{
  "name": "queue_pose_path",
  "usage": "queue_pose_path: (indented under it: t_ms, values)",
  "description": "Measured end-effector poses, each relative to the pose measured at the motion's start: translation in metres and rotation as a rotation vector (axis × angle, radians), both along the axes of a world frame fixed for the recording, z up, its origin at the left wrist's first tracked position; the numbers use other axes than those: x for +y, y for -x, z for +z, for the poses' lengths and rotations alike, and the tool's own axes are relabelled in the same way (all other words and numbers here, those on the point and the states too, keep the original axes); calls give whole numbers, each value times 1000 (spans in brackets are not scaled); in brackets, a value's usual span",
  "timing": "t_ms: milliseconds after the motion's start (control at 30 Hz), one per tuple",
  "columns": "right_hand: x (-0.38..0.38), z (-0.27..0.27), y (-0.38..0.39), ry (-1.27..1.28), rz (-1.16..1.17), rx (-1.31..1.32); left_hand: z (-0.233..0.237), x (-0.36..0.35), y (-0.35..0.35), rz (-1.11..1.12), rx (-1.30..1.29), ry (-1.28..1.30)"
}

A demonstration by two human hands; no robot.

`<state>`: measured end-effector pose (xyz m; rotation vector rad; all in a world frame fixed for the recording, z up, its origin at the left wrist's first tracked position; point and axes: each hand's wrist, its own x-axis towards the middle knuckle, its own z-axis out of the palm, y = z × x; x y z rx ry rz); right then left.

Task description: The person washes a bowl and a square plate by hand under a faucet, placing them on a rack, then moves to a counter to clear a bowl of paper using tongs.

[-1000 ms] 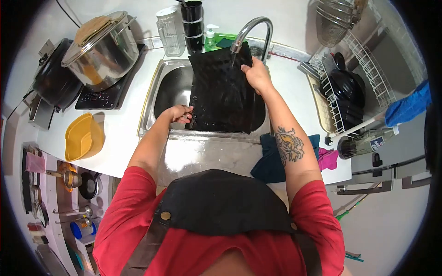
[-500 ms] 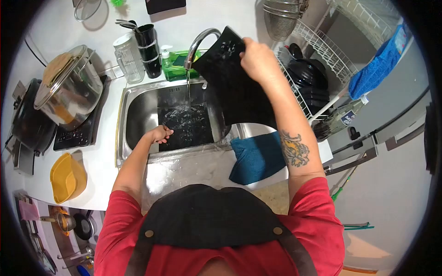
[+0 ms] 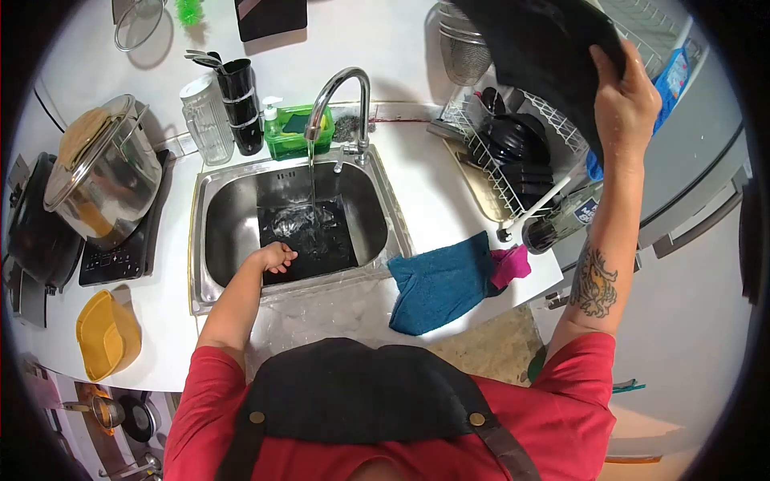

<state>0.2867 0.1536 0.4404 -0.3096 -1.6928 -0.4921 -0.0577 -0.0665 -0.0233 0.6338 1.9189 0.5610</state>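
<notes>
- Right hand [image 3: 627,108] grips the lifted black sheet [image 3: 553,60] by its side edge, thumb on one face, fingers wrapped over the other.
- That sheet hangs above the right end of the counter [image 3: 425,196], in front of the dish rack [image 3: 484,156]; its top runs out of view.
- It looks thin, light and bendy, so it probably sags away from a one-handed hold and flaps if swung quickly.
- Left hand [image 3: 275,256] is half curled over the near edge of the sink [image 3: 391,212], beside the lower black sheet [image 3: 321,250]; whether it touches or pinches anything, I cannot tell.
- The lower sheet lies on the basin floor, close to the sink's near edge, under water running from the faucet [image 3: 365,108].
- Wet, it is likely slippery and may cling to the steel; a corner seems the best place to peel it up, then both side edges to keep it flat.
- Neither sheet looks fragile, though a hard crease could mark one.
- A teal cloth [image 3: 445,284] lies at the counter's near edge, right of the sink, touching a pink cloth [image 3: 510,266] by the near right corner.
</notes>
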Motion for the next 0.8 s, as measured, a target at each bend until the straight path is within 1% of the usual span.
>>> queue_pose_path:
  t_ms: [67, 133, 167, 267, 300, 467, 567, 633, 800]
  values:
    - [14, 0, -4, -2, -35, 21, -1, 0, 0, 0, -1, -4]
    - [30, -4, 1, -167, 133, 35, -2, -1, -1, -1, 0, -6]
    - [38, -7, 3, -231, 170, 1, -4, -1, 0, -14, 10, 1]
    - [73, -15, 10, -276, 64, -1, -6, -3, 3, -19, 33, 7]
    - [78, -16, 15, -265, 89, -6, -8, -5, 4, -13, 38, 12]
    - [93, -30, 34, -345, -59, -81, -5, -8, 5, -26, 53, 3]
    - [101, -32, 38, -335, -50, -90, -2, -8, 5, -37, 36, 39]
    - [105, -33, 37, -324, -60, -150, -1, -9, 4, -31, 30, 35]
    - [131, -48, 14, -235, -96, -104, -6, -8, 5, -28, 16, 40]
